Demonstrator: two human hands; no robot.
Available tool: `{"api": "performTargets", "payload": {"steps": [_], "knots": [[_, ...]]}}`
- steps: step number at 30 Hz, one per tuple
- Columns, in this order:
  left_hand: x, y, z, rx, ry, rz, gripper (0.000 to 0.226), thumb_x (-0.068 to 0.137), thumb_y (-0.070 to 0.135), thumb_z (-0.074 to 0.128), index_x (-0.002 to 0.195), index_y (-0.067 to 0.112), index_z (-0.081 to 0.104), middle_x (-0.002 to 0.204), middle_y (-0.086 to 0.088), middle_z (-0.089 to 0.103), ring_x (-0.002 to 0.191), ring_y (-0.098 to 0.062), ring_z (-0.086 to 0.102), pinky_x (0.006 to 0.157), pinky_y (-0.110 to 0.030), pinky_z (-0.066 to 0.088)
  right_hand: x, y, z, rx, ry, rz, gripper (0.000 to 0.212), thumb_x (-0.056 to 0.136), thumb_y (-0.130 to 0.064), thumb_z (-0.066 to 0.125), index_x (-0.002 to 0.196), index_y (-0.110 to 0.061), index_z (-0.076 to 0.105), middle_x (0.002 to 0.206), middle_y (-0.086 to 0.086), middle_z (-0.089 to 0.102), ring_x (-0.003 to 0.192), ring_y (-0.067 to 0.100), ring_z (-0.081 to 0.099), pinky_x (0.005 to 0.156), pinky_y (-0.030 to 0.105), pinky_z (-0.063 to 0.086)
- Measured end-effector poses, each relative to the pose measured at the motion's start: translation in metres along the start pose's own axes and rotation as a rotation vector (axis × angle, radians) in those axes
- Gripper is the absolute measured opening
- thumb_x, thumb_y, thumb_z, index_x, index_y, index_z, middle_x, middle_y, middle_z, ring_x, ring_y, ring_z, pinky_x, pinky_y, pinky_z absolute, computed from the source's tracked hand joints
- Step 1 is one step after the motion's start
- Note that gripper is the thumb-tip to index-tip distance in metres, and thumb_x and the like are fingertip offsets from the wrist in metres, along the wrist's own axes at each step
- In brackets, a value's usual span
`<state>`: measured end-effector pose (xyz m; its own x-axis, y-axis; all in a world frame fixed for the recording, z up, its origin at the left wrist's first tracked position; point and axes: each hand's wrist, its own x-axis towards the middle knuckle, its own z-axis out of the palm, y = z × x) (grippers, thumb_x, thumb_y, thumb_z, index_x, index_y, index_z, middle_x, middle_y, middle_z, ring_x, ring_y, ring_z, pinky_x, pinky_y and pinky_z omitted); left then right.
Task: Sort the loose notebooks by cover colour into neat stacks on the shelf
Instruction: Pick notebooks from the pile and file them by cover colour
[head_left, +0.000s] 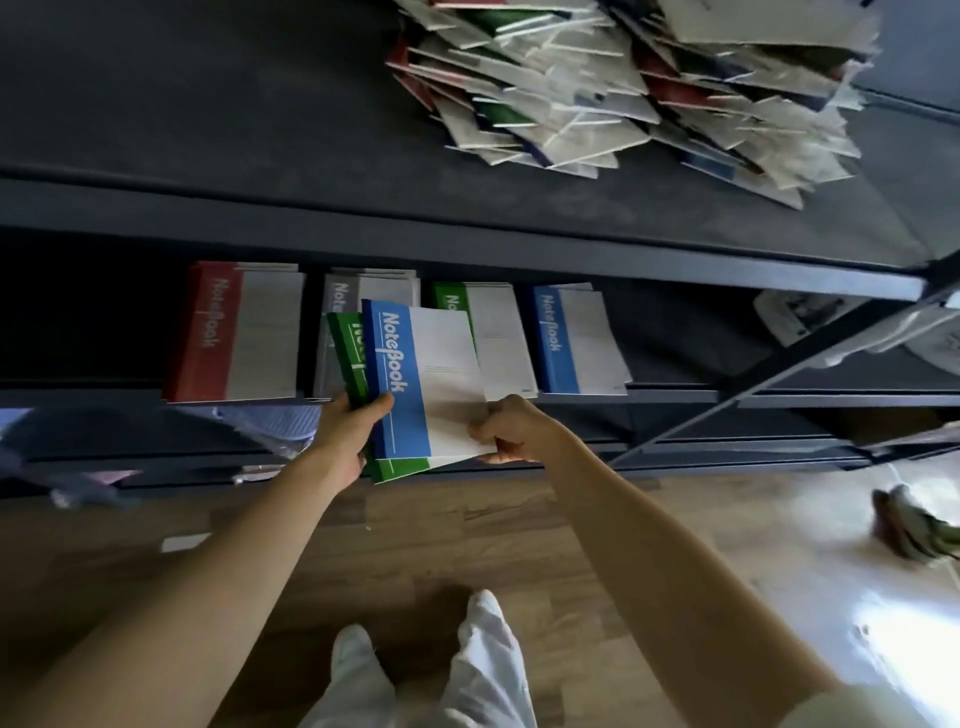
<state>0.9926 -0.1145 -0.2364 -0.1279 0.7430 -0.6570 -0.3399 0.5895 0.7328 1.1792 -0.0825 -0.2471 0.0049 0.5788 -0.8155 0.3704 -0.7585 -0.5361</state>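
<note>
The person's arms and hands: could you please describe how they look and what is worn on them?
The left hand and right hand are bare, with no gloves, rings or watch. Both forearms are bare too. A pale sleeve shows at the frame's edge on the right arm; no sleeve shows on the left.

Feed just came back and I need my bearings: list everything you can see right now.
Loose notebooks: one jumbled pile, mixed colours, top shelf, right.
Red stack: one, lower shelf, leftmost.
Grey stack: one, right of red, partly hidden.
Green stack: one, right of grey.
Blue stack: one, rightmost.
Blue notebook: one, held before the stacks.
Green notebook: one, under the blue notebook.
Shelf: one, dark.
Floor: wooden, below.
Left hand: grips both held notebooks' left edge.
Right hand: fingers pinch blue notebook's lower right corner.
Legs: two, white trousers, bottom.
</note>
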Motion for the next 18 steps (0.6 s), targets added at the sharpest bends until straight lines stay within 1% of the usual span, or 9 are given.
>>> {"api": "performTargets", "payload": {"steps": [3, 5, 7, 8, 10, 12, 14, 16, 18], "knots": [[0.001, -0.005, 0.027, 0.012, -0.016, 0.005, 0.017, 0.092, 0.007, 0.057, 0.105, 0.018, 0.054, 0.092, 0.004, 0.061, 0.093, -0.019, 0.056, 0.065, -0.028, 0.047, 0.001, 0.004, -0.027, -0.027, 0.065, -0.024, 0.036, 0.086, 0.002, 0.063, 0.120, 0.004, 0.051, 0.083, 0.007, 0.048, 0.069, 0.016, 0.052, 0.063, 0.032, 0.057], [0.002, -0.008, 0.046, 0.003, -0.035, 0.007, 0.013, 0.092, 0.006, 0.057, 0.094, 0.018, 0.057, 0.091, 0.003, 0.061, 0.084, -0.017, 0.060, 0.063, -0.030, 0.049, 0.005, 0.007, -0.047, -0.016, 0.116, -0.025, 0.036, 0.086, 0.000, 0.063, 0.119, 0.002, 0.050, 0.093, 0.010, 0.053, 0.076, 0.020, 0.056, 0.072, 0.036, 0.057], [0.005, -0.009, 0.065, -0.021, -0.029, 0.010, 0.018, 0.091, 0.003, 0.056, 0.087, 0.020, 0.057, 0.091, 0.002, 0.062, 0.078, -0.013, 0.060, 0.062, -0.032, 0.049, 0.013, 0.009, -0.068, -0.001, 0.163, -0.020, 0.031, 0.087, -0.001, 0.061, 0.116, -0.003, 0.049, 0.113, 0.015, 0.054, 0.086, 0.026, 0.058, 0.073, 0.036, 0.056], [0.007, -0.010, 0.074, -0.035, -0.016, 0.011, 0.019, 0.091, 0.002, 0.056, 0.086, 0.021, 0.057, 0.090, 0.002, 0.061, 0.078, -0.013, 0.059, 0.063, -0.033, 0.049, 0.017, 0.009, -0.080, -0.004, 0.184, -0.019, 0.028, 0.088, -0.002, 0.060, 0.113, -0.005, 0.047, 0.118, 0.017, 0.052, 0.087, 0.028, 0.058, 0.069, 0.036, 0.057], [0.010, -0.012, 0.091, -0.053, 0.004, 0.005, 0.021, 0.090, 0.000, 0.057, 0.087, 0.021, 0.057, 0.093, 0.000, 0.062, 0.084, -0.018, 0.060, 0.071, -0.036, 0.049, 0.023, 0.010, -0.105, -0.035, 0.245, -0.014, 0.027, 0.092, -0.005, 0.055, 0.117, -0.004, 0.046, 0.114, 0.017, 0.052, 0.078, 0.028, 0.061, 0.052, 0.032, 0.057], [0.015, -0.014, 0.106, -0.050, 0.013, -0.006, 0.023, 0.088, -0.003, 0.057, 0.091, 0.020, 0.057, 0.100, -0.004, 0.062, 0.097, -0.023, 0.058, 0.081, -0.039, 0.047, 0.030, 0.012, -0.131, -0.124, 0.328, -0.023, 0.029, 0.095, -0.012, 0.049, 0.122, -0.004, 0.045, 0.108, 0.016, 0.057, 0.063, 0.024, 0.061, 0.034, 0.024, 0.047], [0.019, -0.016, 0.117, -0.041, 0.016, -0.006, 0.031, 0.086, -0.009, 0.056, 0.107, 0.014, 0.058, 0.109, -0.007, 0.060, 0.104, -0.026, 0.056, 0.084, -0.040, 0.046, 0.039, 0.018, -0.157, -0.224, 0.397, -0.034, 0.027, 0.097, -0.015, 0.042, 0.121, -0.004, 0.044, 0.104, 0.014, 0.061, 0.057, 0.021, 0.059, 0.030, 0.019, 0.038], [0.021, -0.018, 0.125, -0.033, 0.040, -0.002, 0.045, 0.084, -0.012, 0.056, 0.124, 0.010, 0.053, 0.114, -0.009, 0.059, 0.108, -0.027, 0.055, 0.085, -0.040, 0.045, 0.050, 0.025, -0.178, -0.271, 0.456, -0.040, 0.027, 0.097, -0.013, 0.040, 0.122, -0.002, 0.045, 0.113, 0.017, 0.060, 0.059, 0.022, 0.059, 0.027, 0.015, 0.034], [0.024, -0.022, 0.129, -0.052, 0.071, -0.001, 0.047, 0.085, -0.013, 0.054, 0.127, 0.007, 0.051, 0.117, -0.011, 0.058, 0.112, -0.029, 0.055, 0.085, -0.040, 0.044, 0.060, 0.030, -0.191, -0.291, 0.488, -0.042, 0.028, 0.097, -0.010, 0.041, 0.123, -0.001, 0.047, 0.119, 0.018, 0.058, 0.070, 0.027, 0.063, 0.028, 0.017, 0.039]]}}
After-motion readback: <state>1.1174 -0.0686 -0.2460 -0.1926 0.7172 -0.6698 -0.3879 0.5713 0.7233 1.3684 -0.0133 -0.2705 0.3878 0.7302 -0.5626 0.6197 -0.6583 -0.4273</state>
